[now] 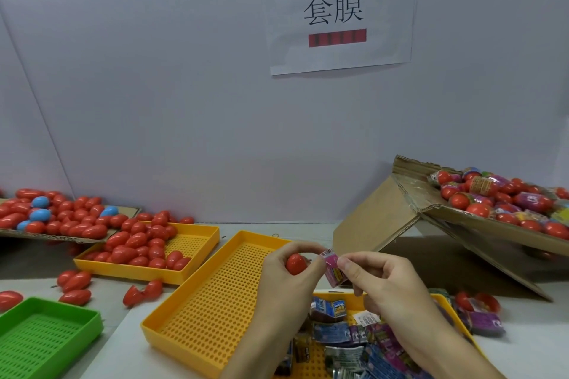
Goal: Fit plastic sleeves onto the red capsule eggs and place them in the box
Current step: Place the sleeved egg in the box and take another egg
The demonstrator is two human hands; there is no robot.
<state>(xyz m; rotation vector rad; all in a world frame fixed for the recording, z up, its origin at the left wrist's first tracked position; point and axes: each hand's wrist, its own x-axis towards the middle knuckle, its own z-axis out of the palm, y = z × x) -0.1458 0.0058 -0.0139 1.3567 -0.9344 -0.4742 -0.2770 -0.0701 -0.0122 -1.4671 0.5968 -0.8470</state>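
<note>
Head view: left hand [286, 268] grips a red capsule egg [295, 264], right hand [374, 278] pinches a pink plastic sleeve [334, 268] beside it, above the yellow perforated tray's [215, 295] bare floor.

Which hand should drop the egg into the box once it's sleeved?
Probably the right hand: the cardboard box of sleeved eggs sits on that side. It now pinches the pink sleeve next to the red egg in the left hand, which is farther from the box.

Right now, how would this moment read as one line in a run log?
left hand: holds red capsule egg | right hand: pinches pink plastic sleeve | sleeve: not yet on egg
</note>
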